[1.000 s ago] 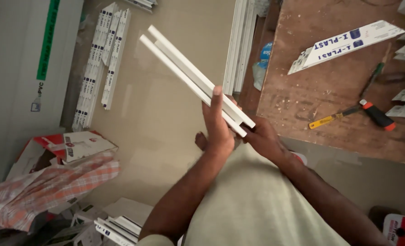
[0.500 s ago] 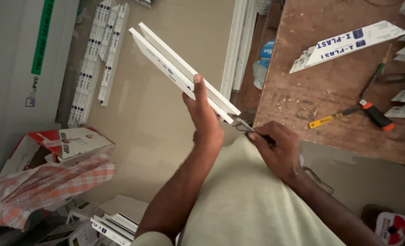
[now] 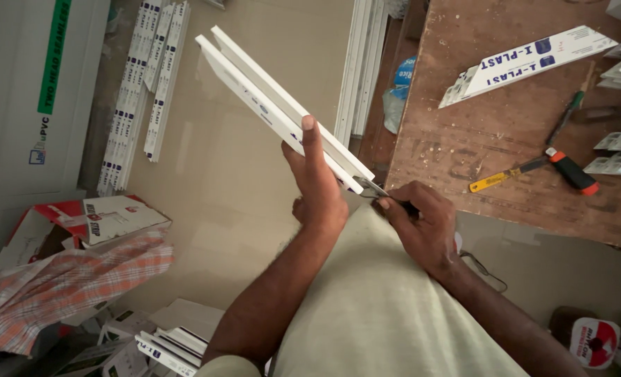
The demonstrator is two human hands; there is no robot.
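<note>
A person's left hand [image 3: 317,192] grips two long white plastic strips [image 3: 275,105], held together and slanting up and away from it. The right hand [image 3: 422,223], just right of the strips' near end, is clenched around a small metal blade [image 3: 372,187] whose tip touches that end. A clean trim likely needs the strips kept flush and steady, the blade pushed away from the fingers. On the wooden bench [image 3: 464,139] beyond the right hand lie one yellow-handled tool [image 3: 495,179] and one orange-handled tool [image 3: 569,167], near more white profile offcuts.
</note>
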